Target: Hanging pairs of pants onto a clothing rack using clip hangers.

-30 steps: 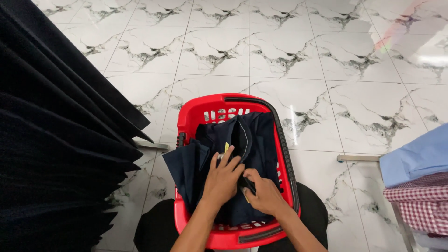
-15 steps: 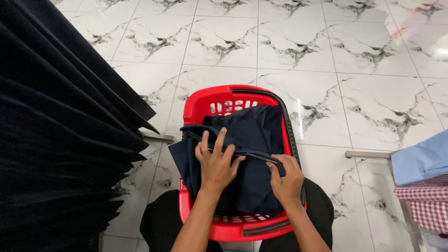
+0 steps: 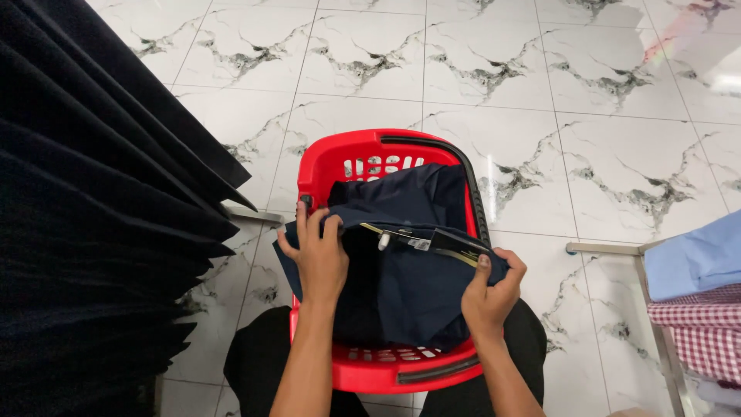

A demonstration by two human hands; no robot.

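Navy cloth, a folded garment (image 3: 409, 278), lay in a red plastic basket (image 3: 370, 166) that rested on the person's lap, both dark-trousered knees showing under it at six o'clock. The left hand (image 3: 318, 259) was clamped on the garment's edge at nine o'clock of the basket, fingers curled over the fold. The right hand (image 3: 490, 297) was closed on the opposite edge at four o'clock, thumb on top, so the opening between them was stretched wide and a small white label (image 3: 417, 243) and a pale seam showed inside.

By the look of it, the step in hand was spreading the garment open at its waistband or hem; the next move would call for both grips to hold even tension so the cloth did not slip back into the basket.

Outward from the basket, white marble-patterned floor tiles (image 3: 540, 93) with grey veins filled the view from ten to two o'clock. Dark pleated fabric (image 3: 93, 232) hung at nine o'clock. At three to four o'clock a metal rack (image 3: 656, 340) carried a blue cloth (image 3: 698, 259) and a red checked cloth (image 3: 702, 340).
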